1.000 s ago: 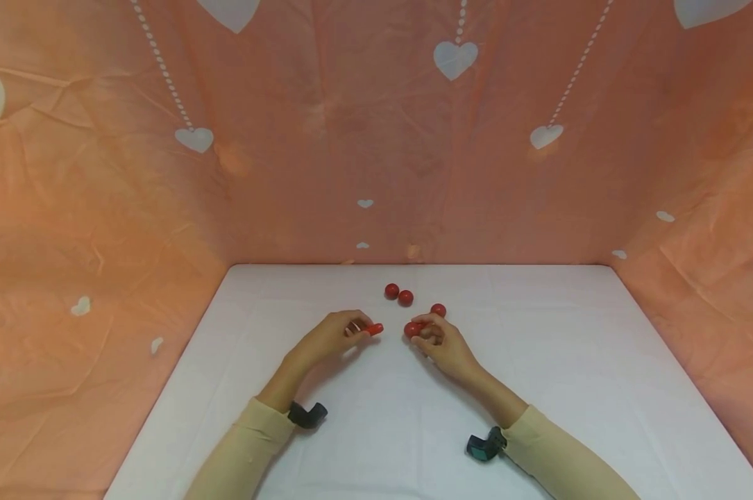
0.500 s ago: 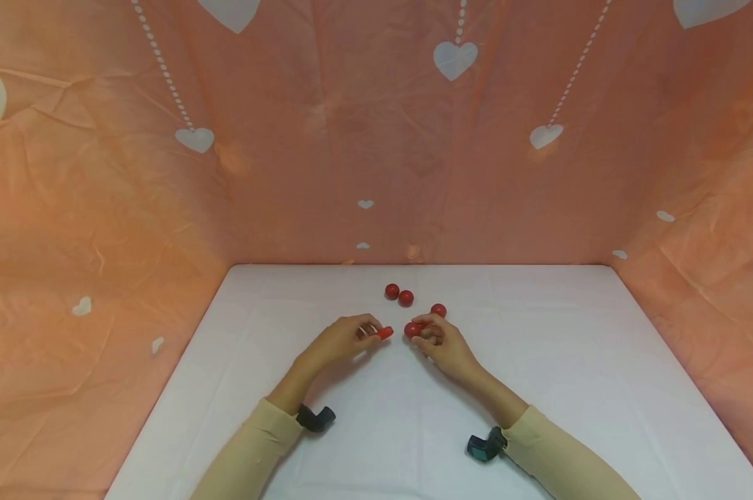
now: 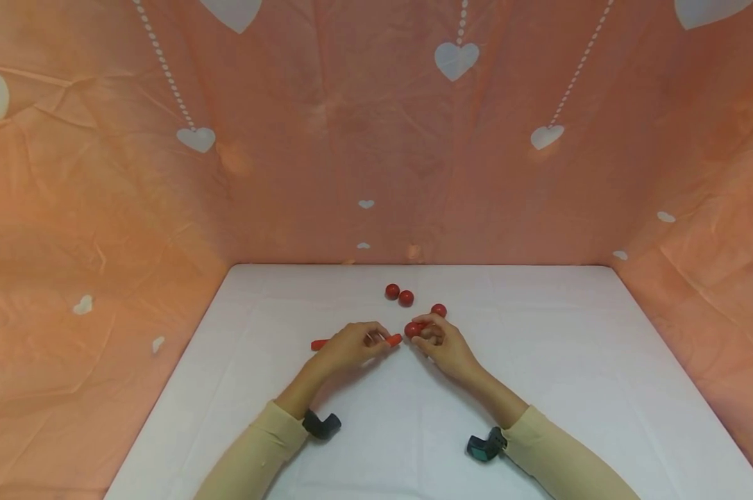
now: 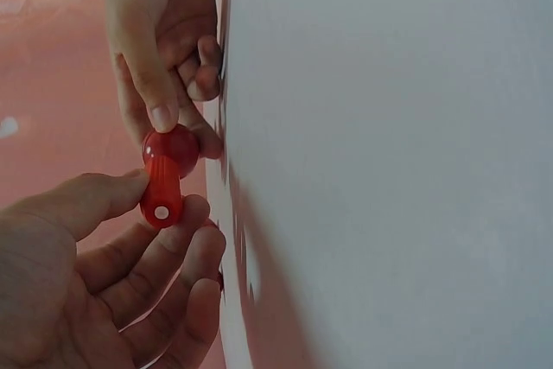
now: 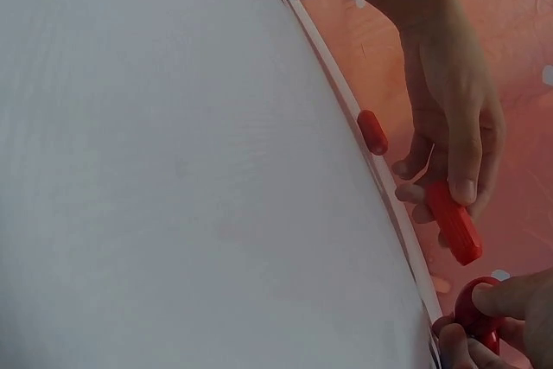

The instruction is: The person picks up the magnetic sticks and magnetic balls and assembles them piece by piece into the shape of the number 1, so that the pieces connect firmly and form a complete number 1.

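Observation:
In the head view my left hand pinches a short red plastic stick between thumb and fingers. Its end, which carries a pale round spot, shows in the left wrist view. Opposite, my right hand holds a glossy red ball at its fingertips. The stick overlaps the ball in the left wrist view, while a small gap parts them in the right wrist view. A second red ball shows just beyond my right fingers, partly covered by them.
Two more red balls, one of them nearer, lie side by side farther back on the white table. Another red stick lies left of my left hand, partly hidden by it. An orange cloth with pale hearts walls the back and sides.
My left hand has moved right and slightly nearer with its stick, toward the ball in my right hand. A second stick has come into sight behind it. The right hand has stayed put.

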`<state>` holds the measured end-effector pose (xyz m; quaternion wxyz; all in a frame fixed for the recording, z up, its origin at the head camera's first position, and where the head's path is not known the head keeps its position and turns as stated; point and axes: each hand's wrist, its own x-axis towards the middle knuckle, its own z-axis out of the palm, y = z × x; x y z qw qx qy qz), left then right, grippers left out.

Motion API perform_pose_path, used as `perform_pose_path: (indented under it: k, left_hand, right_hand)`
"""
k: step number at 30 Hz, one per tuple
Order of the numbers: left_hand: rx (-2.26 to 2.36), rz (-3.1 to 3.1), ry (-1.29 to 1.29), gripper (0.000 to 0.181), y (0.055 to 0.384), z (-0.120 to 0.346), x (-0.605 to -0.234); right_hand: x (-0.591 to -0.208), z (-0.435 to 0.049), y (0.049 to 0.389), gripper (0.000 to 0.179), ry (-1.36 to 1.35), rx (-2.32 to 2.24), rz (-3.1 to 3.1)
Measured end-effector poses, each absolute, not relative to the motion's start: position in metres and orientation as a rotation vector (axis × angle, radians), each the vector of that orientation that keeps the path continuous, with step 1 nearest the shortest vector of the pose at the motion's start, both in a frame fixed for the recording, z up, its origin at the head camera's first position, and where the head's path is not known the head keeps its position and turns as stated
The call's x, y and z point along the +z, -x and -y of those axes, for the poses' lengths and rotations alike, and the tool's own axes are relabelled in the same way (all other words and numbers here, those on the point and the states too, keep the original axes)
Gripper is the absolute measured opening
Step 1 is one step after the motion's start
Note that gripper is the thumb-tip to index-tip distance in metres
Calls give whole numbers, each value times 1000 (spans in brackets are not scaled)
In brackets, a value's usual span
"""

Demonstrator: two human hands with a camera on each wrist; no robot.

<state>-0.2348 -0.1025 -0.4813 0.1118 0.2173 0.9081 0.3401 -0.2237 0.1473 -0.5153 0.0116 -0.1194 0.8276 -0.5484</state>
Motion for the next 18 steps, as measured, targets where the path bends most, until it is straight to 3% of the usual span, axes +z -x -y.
perform_pose_path:
  k: [18]
  left_hand:
    - [1013, -2654, -659, 19, 235, 92, -482]
  right_hand:
    - [-514, -148, 224, 36, 376, -1732, -2552]
